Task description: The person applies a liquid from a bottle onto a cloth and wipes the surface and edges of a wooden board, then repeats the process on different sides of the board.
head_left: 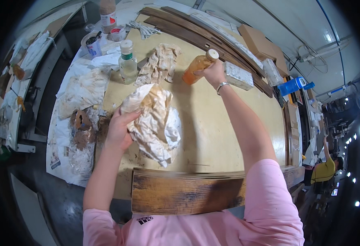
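My left hand (121, 128) is closed on a crumpled, brown-stained white cloth (150, 119), held above the table. Farther off to the right, my right hand (213, 74) grips a clear plastic bottle (195, 67) of orange liquid with a pale cap, tilted to one side. A second stained cloth (160, 63) lies bunched on the tabletop between the bottle and a clear bottle with a white cap (128, 65). Along the near edge, in front of my body, lies a brown wooden board (184, 190) with dark patches.
The pale tabletop (225, 131) carries long dark wooden strips (196, 33) at the back. A white-grey block (238, 76) sits right of my right hand, with a blue bottle (291, 86) beyond. At left are stained cloths (81, 90) and a tin (93, 46). A person (325, 169) is far right.
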Demonstrator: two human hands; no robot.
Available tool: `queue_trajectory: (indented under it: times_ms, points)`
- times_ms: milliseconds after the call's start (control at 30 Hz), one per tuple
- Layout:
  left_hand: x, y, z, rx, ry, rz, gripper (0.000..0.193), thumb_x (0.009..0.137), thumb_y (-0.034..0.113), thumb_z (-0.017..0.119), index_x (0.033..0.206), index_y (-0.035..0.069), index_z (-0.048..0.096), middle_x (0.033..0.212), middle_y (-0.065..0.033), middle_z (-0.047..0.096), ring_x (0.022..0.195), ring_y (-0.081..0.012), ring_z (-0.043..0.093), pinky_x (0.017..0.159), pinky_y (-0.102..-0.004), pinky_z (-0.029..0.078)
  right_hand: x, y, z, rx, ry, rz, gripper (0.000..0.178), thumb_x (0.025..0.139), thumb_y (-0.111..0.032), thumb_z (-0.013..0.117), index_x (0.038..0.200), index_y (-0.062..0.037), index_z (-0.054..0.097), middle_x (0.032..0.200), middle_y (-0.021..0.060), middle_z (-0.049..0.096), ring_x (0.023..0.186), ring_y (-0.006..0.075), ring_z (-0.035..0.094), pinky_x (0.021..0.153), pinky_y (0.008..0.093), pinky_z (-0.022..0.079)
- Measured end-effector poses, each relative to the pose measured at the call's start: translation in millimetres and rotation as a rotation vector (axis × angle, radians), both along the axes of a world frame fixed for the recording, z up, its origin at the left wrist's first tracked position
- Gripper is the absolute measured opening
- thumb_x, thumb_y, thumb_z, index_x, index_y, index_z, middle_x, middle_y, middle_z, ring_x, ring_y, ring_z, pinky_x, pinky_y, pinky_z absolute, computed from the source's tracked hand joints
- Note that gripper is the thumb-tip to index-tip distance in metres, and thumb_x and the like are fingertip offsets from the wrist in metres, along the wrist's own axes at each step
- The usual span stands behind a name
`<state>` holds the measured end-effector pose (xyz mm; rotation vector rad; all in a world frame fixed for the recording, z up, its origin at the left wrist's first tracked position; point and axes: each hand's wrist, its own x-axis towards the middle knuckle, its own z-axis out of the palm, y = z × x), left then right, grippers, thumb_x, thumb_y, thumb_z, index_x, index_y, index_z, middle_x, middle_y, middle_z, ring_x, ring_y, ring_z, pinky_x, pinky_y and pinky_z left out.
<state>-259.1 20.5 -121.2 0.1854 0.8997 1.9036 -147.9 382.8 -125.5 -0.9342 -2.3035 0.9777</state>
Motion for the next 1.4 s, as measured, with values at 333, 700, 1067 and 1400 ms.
queue_trajectory:
  times_ms: [333,700,1067,1400]
  points:
    - [1,-60,24,0.026,0.083,0.205,0.037,0.088,-0.005,0.060,0.124,-0.003,0.059,0.117,-0.0154,0.067,0.104,-0.0265,0.068,0.093,-0.0397,0.055,7,-21,16,0.063,-0.325,-0.087,0.084,0.066,-0.030,0.090,0.130,0.0094,0.054,0.123,0.0265,0.064,0.116,0.0358,0.063,0.100,0.0380,0.049]
    - [18,-137,142,0.014,1.141,-0.026,0.057,0.087,0.011,0.063,0.136,-0.013,0.049,0.133,-0.0203,0.058,0.119,-0.0246,0.060,0.103,-0.0357,0.045,304,-217,169,0.130,-0.637,0.472,0.127,0.047,-0.050,0.094,0.148,0.0024,0.037,0.151,0.0234,0.041,0.141,0.0399,0.038,0.117,0.0462,0.031]
    - [147,-132,97,-0.437,2.274,-0.348,0.062,0.083,0.015,0.062,0.142,0.000,0.049,0.148,-0.0227,0.046,0.143,-0.0390,0.037,0.116,-0.0573,0.025,354,-260,118,0.419,-0.449,0.361,0.102,0.047,-0.021,0.090,0.135,0.0005,0.045,0.127,0.0205,0.055,0.119,0.0396,0.052,0.105,0.0467,0.039]
    - [253,-134,72,-0.778,1.935,-0.021,0.053,0.092,0.017,0.052,0.143,0.005,0.050,0.152,-0.0133,0.047,0.142,-0.0257,0.042,0.120,-0.0533,0.018,353,-256,109,0.433,-0.298,0.385,0.091,0.052,-0.017,0.086,0.132,0.0018,0.046,0.118,0.0185,0.057,0.112,0.0371,0.053,0.100,0.0465,0.039]
